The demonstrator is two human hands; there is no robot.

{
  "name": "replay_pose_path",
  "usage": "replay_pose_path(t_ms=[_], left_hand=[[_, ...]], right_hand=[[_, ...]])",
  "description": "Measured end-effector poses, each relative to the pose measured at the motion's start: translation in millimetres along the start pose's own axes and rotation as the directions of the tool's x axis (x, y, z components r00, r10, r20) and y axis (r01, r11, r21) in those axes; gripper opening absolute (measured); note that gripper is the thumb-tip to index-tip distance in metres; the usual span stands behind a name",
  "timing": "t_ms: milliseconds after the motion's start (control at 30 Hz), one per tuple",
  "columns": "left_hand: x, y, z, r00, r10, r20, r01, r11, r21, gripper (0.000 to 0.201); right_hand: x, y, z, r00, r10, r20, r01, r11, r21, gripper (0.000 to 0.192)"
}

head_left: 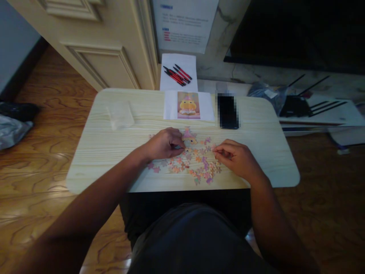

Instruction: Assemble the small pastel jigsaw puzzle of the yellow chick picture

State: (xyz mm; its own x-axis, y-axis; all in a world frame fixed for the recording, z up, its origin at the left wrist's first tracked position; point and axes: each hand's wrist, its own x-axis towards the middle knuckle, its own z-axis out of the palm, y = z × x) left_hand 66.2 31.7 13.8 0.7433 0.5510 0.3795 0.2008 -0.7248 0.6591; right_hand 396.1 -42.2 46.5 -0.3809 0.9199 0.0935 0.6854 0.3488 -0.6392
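Note:
Several small pink, orange and purple puzzle pieces (pixel 196 167) lie scattered on a pale wooden table (pixel 108 152). A small joined patch of pieces (pixel 190 137) sits just above them. My left hand (pixel 164 144) rests on the table with its fingers curled, pinching a piece beside that patch. My right hand (pixel 236 156) lies to the right of the scatter, fingertips pinched on a small piece. A reference picture (pixel 188 105) of a yellow figure on pink lies on white paper at the table's far edge.
A dark phone (pixel 227 111) lies right of the picture. A clear plastic bag (pixel 120 115) rests at the far left of the table. Red and black pens (pixel 176 74) lie on paper beyond the table. Wooden floor surrounds it; cables and bags sit at the right.

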Motion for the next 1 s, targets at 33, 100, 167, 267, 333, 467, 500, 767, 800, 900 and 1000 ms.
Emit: replay_pose_path(t_ms=[33, 100, 167, 267, 333, 467, 500, 767, 800, 900, 1000], left_hand=[[0, 0, 0.4, 1.0, 0.0, 0.002, 0.0, 1.0, 0.004, 0.019], [0, 0, 0.9, 1.0, -0.007, 0.012, 0.007, 1.0, 0.009, 0.02], [0, 1, 0.8, 1.0, -0.02, 0.023, 0.019, 1.0, 0.007, 0.02], [-1, 2, 0.3, 0.999, -0.025, 0.035, 0.025, 1.0, -0.001, 0.019], [-1, 2, 0.1, 0.999, -0.02, 0.039, 0.021, 1.0, -0.008, 0.018], [-1, 1, 0.4, 0.999, -0.032, 0.033, 0.033, 0.999, -0.014, 0.016], [0, 1, 0.4, 0.999, -0.031, 0.029, 0.032, 0.999, -0.014, 0.017], [-1, 1, -2.5, 1.0, -0.025, -0.015, 0.026, 1.0, 0.011, 0.016], [-1, 1, -2.8, 1.0, -0.029, -0.01, 0.029, 1.0, 0.012, 0.017], [-1, 1, -3.0, 1.0, -0.03, 0.004, 0.03, 0.999, 0.01, 0.018], [0, 1, -2.0, 1.0, -0.022, 0.009, 0.022, 1.0, 0.01, 0.017]], right_hand=[[-4, 1, -1, 1.0, 0.013, -0.014, -0.013, 1.0, -0.012, 0.009], [-11, 2, -1, 0.999, 0.029, -0.035, -0.029, 0.999, -0.016, 0.008], [-16, 2, 1, 0.999, 0.02, -0.046, -0.02, 1.0, 0.005, 0.009], [-18, -3, 8, 0.998, -0.018, -0.054, 0.02, 0.999, 0.038, 0.01], [-16, -7, 13, 0.998, -0.041, -0.042, 0.043, 0.997, 0.06, 0.011], [-1, -14, 25, 0.997, -0.08, 0.007, 0.079, 0.994, 0.069, 0.01], [4, -15, 28, 0.996, -0.09, 0.02, 0.089, 0.995, 0.051, 0.011], [34, -26, 35, 0.985, -0.125, 0.119, 0.135, 0.988, -0.077, 0.01], [35, -27, 34, 0.984, -0.116, 0.136, 0.127, 0.989, -0.076, 0.011], [36, -29, 34, 0.985, -0.084, 0.148, 0.095, 0.993, -0.069, 0.014], [36, -28, 33, 0.988, -0.052, 0.149, 0.057, 0.998, -0.031, 0.014]])
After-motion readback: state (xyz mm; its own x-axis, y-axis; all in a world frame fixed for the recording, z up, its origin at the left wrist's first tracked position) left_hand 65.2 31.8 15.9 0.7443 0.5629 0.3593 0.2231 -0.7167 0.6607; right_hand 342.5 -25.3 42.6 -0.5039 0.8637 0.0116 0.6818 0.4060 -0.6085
